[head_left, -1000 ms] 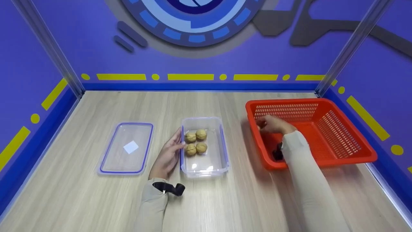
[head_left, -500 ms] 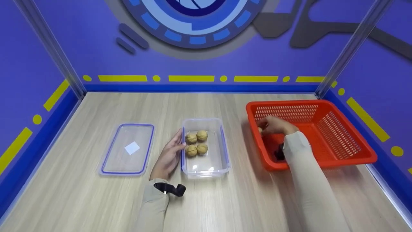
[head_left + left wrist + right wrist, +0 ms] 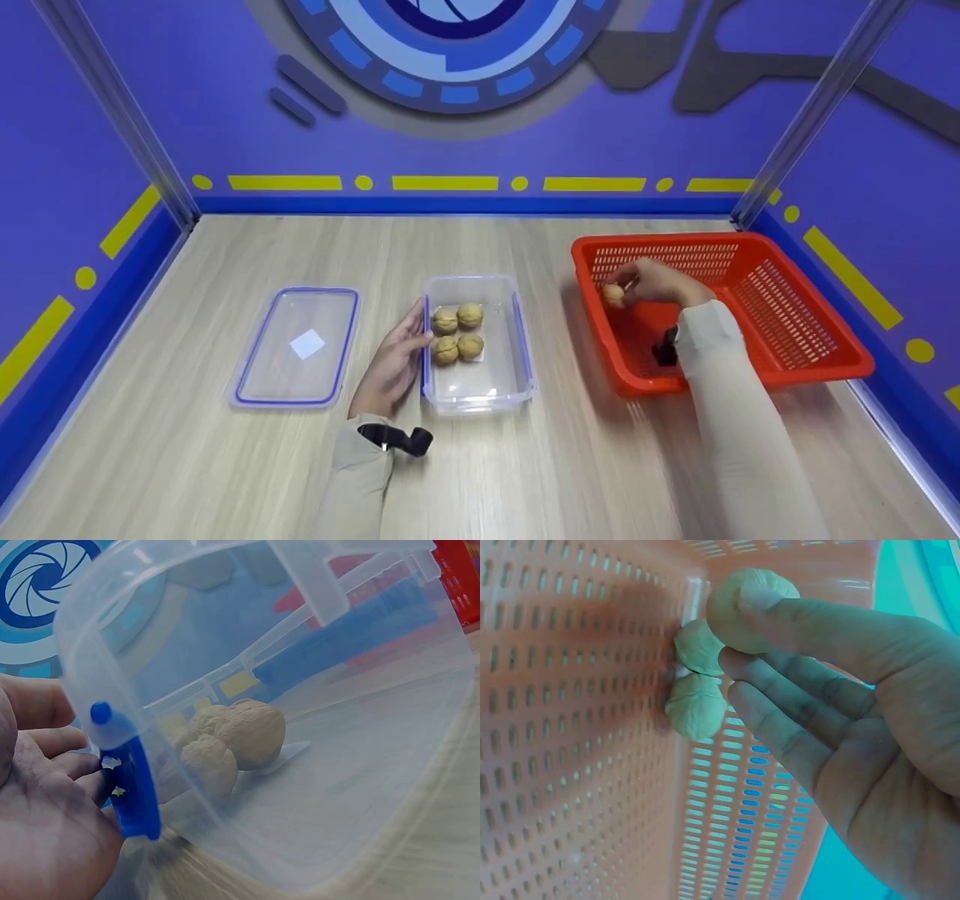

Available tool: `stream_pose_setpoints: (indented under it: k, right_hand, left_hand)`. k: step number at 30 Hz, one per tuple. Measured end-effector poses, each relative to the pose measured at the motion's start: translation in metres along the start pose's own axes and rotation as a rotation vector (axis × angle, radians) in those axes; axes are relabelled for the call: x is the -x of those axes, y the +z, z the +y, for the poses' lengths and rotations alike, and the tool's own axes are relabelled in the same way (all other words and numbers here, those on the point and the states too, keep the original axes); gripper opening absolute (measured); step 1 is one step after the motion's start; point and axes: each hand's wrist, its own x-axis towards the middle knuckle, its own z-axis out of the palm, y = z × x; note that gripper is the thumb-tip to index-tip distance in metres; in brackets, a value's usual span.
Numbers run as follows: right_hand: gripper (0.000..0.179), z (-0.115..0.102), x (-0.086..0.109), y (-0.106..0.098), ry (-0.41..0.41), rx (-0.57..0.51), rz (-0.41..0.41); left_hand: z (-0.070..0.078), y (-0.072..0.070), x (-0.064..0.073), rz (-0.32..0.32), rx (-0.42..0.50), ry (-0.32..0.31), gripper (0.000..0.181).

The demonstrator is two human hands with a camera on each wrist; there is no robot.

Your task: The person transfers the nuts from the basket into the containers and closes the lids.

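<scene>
My right hand [image 3: 656,283] is over the left part of the red basket [image 3: 750,379] and pinches a walnut [image 3: 613,295] between thumb and fingers. In the right wrist view the held walnut [image 3: 742,611] is near two others, an upper walnut [image 3: 699,647] and a lower walnut [image 3: 696,706], by the basket wall. My left hand [image 3: 391,367] holds the left side of a clear plastic box [image 3: 499,375], its thumb at the rim and fingers along the outer wall by the blue latch [image 3: 131,780]. Several walnuts [image 3: 457,334] lie inside the box's left half.
A clear lid [image 3: 292,382] with a purple-blue seal and a white paper square [image 3: 307,344] lies left of my left hand. Patterned blue walls [image 3: 480,161] enclose the wooden table [image 3: 555,480] at the back and sides.
My right hand has risen slightly and shifted right in the basket, and the walnut in its fingers now shows clearly. My left hand and the box stay put.
</scene>
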Motion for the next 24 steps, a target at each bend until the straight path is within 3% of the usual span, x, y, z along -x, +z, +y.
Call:
stream_pose_setpoints:
  k: [14,24]
  right_hand:
    - [0.042,-0.015,0.008,-0.019,0.007,-0.001,0.040]
    - [0.041,-0.033,0.010,-0.026,-0.043,0.019,0.052]
  left_hand:
    - [0.000,0.000,-0.001,-0.008,0.007,0.010,0.071]
    - [0.000,0.000,0.000,-0.014,0.015,0.005,0.072]
